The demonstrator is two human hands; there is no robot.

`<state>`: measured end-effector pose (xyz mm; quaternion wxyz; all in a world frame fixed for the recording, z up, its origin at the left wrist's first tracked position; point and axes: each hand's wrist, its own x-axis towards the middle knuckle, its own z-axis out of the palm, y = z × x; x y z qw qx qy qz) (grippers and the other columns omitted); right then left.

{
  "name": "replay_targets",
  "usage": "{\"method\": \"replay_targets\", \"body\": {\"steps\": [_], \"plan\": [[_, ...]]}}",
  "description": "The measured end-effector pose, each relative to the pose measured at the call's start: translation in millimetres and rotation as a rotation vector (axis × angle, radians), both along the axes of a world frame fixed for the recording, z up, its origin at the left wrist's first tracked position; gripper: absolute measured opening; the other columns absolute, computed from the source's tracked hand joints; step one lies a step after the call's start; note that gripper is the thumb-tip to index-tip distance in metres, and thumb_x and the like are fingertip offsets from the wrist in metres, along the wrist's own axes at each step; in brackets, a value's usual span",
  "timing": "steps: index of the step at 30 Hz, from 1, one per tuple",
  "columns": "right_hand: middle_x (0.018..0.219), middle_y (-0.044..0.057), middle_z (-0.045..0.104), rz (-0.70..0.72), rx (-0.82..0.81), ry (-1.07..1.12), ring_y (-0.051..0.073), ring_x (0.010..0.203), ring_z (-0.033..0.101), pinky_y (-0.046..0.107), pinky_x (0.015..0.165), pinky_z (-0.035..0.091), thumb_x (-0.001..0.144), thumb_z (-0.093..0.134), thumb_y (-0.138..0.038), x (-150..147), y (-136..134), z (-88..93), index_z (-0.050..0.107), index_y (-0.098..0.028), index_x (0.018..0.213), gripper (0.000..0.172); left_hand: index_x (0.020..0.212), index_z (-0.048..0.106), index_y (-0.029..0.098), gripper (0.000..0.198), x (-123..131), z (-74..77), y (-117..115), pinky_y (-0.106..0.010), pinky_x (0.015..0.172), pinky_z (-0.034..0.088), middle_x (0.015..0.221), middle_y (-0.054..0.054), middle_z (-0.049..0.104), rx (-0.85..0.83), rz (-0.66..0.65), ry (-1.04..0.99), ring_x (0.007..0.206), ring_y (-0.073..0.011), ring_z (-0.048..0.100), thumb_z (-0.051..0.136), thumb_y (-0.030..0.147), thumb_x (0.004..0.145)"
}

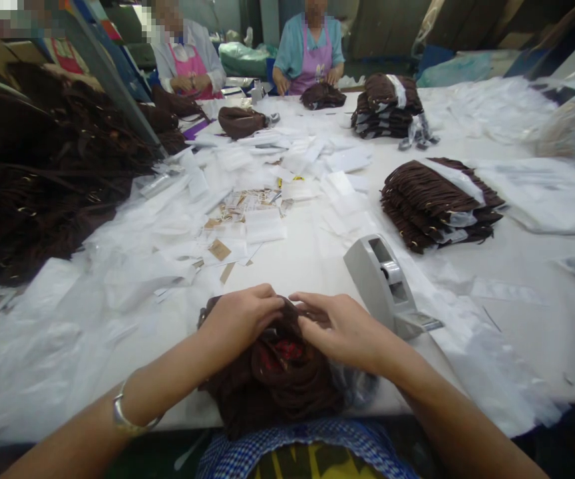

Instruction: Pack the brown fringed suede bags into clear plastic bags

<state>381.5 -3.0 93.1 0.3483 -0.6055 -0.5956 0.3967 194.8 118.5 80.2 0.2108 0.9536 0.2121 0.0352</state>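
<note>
A dark brown bag lies in front of me at the table's near edge, with something red showing in its opening. My left hand pinches the bag's upper edge between curled fingers. Facing it, my right hand grips the same edge from the right, thumb toward me and fingers partly hidden in the folds. Clear plastic pokes out at the bag's lower right. Just beyond my right wrist stands a grey tape dispenser.
Stacked brown bags with white wrapping lie to the right, and another stack behind. A tall brown pile fills the left. White plastic sheets and cardboard tags cover the table. Two co-workers in aprons work across.
</note>
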Motion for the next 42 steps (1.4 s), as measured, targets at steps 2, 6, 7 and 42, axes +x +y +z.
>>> {"method": "replay_targets", "body": {"steps": [2,6,7,42], "plan": [[0.089,0.002,0.075,0.036,0.000,-0.028,0.020,0.074,0.068,0.027,0.064,0.052,0.083,0.054,-0.017,0.2,-1.5,0.8,0.070,-0.023,0.114,0.034,0.104,0.071,0.025,0.020,2.3,-6.8,0.4,-0.024,0.063,0.046,0.089,-0.002,0.067,0.049,-0.068,0.023,0.075,-0.0152,0.065,0.054,0.027,0.093],[0.107,0.005,0.074,0.054,0.022,-0.131,0.021,0.083,0.069,0.028,0.070,0.051,0.079,0.055,-0.013,2.5,-6.7,-3.8,0.054,-0.024,0.137,0.059,0.097,0.071,0.024,0.017,4.9,-4.8,3.5,-0.021,0.059,0.043,0.085,0.000,0.067,0.061,-0.188,0.009,0.074,-0.0133,0.065,0.055,0.030,0.093],[0.107,0.006,0.074,0.052,0.025,-0.155,0.022,0.083,0.069,0.028,0.070,0.051,0.079,0.054,-0.012,3.2,-7.9,-5.5,0.052,-0.024,0.139,0.061,0.095,0.071,0.024,0.017,4.2,-3.6,7.2,-0.021,0.059,0.043,0.085,0.000,0.068,0.063,-0.190,0.005,0.074,-0.0131,0.065,0.055,0.030,0.093],[0.100,0.010,0.073,-0.181,0.222,-0.608,0.022,0.094,0.067,0.030,0.082,0.045,0.097,0.050,-0.038,25.3,36.0,-64.0,0.067,-0.018,0.105,0.027,0.135,0.051,0.025,0.044,-45.2,-41.0,31.2,-0.036,0.100,0.044,0.132,-0.009,0.061,0.091,0.162,-0.112,0.118,-0.0234,0.057,0.050,0.040,0.095]]}}
